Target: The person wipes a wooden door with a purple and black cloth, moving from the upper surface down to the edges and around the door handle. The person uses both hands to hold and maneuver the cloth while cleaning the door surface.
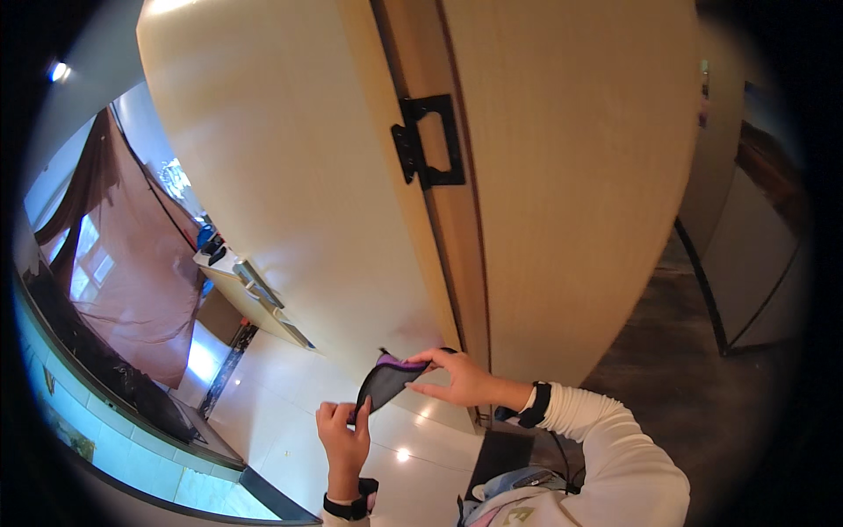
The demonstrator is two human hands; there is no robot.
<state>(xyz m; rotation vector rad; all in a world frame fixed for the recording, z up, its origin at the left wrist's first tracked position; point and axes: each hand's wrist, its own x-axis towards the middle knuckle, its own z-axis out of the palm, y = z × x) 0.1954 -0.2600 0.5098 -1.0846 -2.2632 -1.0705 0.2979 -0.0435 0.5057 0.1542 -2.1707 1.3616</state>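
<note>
A small fabric piece point(388, 383) with a dark grey face, black edging and a bit of purple is stretched between my two hands. Whether it is a pouch or a mask I cannot tell. My left hand point(344, 431) pinches its lower left end between thumb and fingers. The upper right end is in my right hand point(464, 379), with the thumb and a finger at its edge. The piece is tilted and held out before me, in front of the lower part of a pale wooden door point(290, 165).
A black hinge point(435, 141) joins the door to its wooden frame point(471, 277). The lever handle point(258, 283) is at the door's far edge. Glossy tiles point(290, 395) cover the floor to the left; dark flooring point(632, 349) lies right. A brown curtain point(145, 263) hangs far left.
</note>
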